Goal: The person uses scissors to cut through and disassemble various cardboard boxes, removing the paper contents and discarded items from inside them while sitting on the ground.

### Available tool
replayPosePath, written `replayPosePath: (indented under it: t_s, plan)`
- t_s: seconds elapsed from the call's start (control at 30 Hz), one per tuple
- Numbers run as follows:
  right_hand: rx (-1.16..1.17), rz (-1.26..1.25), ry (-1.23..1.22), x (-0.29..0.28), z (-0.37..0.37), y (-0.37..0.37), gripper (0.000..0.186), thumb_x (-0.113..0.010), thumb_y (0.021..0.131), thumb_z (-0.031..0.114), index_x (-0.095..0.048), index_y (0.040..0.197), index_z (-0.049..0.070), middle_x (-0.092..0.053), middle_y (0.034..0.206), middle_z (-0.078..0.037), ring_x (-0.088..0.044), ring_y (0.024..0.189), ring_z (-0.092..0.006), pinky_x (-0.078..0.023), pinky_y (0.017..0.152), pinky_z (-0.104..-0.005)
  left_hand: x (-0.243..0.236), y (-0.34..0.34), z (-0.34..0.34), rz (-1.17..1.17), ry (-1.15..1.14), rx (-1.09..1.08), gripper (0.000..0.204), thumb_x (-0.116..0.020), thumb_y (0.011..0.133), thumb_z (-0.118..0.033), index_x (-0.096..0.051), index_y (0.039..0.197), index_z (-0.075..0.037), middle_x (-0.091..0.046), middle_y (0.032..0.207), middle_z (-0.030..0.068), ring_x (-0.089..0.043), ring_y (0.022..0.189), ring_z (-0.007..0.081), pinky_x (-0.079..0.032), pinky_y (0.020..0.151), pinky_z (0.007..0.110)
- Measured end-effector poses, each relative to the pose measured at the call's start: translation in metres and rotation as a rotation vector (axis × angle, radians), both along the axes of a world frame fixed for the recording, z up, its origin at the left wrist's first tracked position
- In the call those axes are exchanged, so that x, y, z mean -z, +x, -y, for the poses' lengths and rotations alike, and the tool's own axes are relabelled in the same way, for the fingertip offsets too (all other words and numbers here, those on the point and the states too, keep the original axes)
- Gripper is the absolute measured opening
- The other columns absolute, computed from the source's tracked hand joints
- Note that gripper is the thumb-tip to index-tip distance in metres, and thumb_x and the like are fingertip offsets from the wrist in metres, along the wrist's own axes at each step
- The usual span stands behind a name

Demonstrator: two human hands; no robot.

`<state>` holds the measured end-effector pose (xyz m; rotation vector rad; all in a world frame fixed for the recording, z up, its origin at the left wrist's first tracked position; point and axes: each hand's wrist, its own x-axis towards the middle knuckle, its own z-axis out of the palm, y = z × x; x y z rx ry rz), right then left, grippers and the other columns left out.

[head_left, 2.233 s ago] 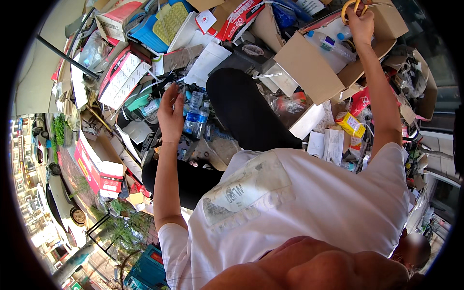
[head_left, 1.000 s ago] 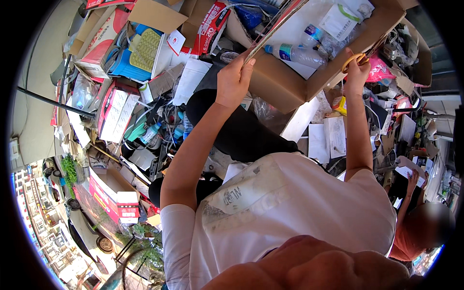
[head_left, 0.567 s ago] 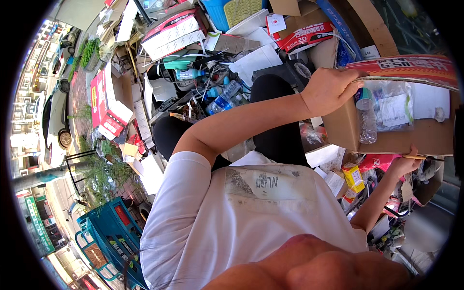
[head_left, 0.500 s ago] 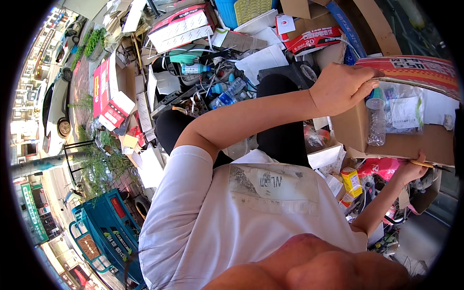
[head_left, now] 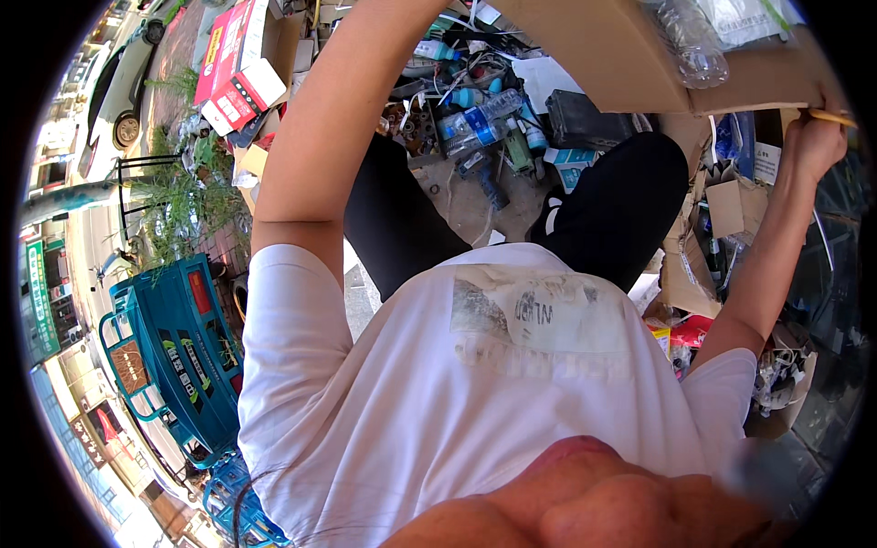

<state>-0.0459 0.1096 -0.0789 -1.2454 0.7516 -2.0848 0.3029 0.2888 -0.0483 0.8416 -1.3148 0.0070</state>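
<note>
An open cardboard box is held up at the top right. Inside it lie a clear plastic bottle and a white packet in clear plastic. My right hand is closed at the box's lower right edge. A thin yellow-orange piece, perhaps a tool handle, sticks out by its fingers; its kind is unclear. My left arm reaches up past the top edge, so the left hand is out of sight.
Between my knees lie plastic bottles, cables and a black case. A red and white carton stands at the left. More torn cardboard is below the right hand. A teal cargo vehicle is parked at lower left.
The box has moved up and away from me, with both arms stretched further forward. My left hand, earlier on the box's red flap, has left the picture. The view has shifted too.
</note>
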Motion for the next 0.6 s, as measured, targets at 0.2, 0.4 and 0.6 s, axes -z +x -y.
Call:
replayPosePath:
  t_s: [0.2, 0.4, 0.6]
  plan:
    - [-0.291, 0.049, 0.292, 0.151, 0.067, 0.105, 0.023, -0.075, 0.074, 0.002, -0.058, 0.090, 0.000, -0.063, 0.090, -0.009, -0.064, 0.080, -0.0217, -0.052, 0.065, -0.0334, 0.086, 0.067, -0.029, -0.269, 0.311, -0.084, 0.037, -0.064, 0.098, -0.027, -0.068, 0.116, 0.005, -0.069, 0.101, 0.0036, -0.060, 0.091, 0.0086, -0.049, 0.080, 0.026]
    - [-0.506, 0.045, 0.507, 0.282, 0.019, 0.212, 0.019, -0.069, 0.078, 0.004, -0.059, 0.093, 0.001, -0.061, 0.086, -0.004, -0.059, 0.078, -0.0155, -0.047, 0.068, -0.0279, 0.138, 0.092, -0.069, -0.095, 0.463, -0.522, 0.038, -0.061, 0.099, -0.030, -0.069, 0.110, 0.005, -0.072, 0.095, 0.0086, -0.062, 0.090, 0.0128, -0.050, 0.080, 0.030]
    - [-0.727, -0.250, 0.689, 0.320, 0.003, 0.256, 0.020, -0.068, 0.086, 0.014, -0.063, 0.101, 0.001, -0.064, 0.089, -0.003, -0.061, 0.078, -0.0142, -0.047, 0.067, -0.0295, 0.124, 0.086, -0.062, -0.038, 0.450, -0.625, 0.040, -0.061, 0.099, -0.032, -0.070, 0.105, 0.007, -0.072, 0.087, 0.0107, -0.062, 0.087, 0.0162, -0.050, 0.079, 0.034]
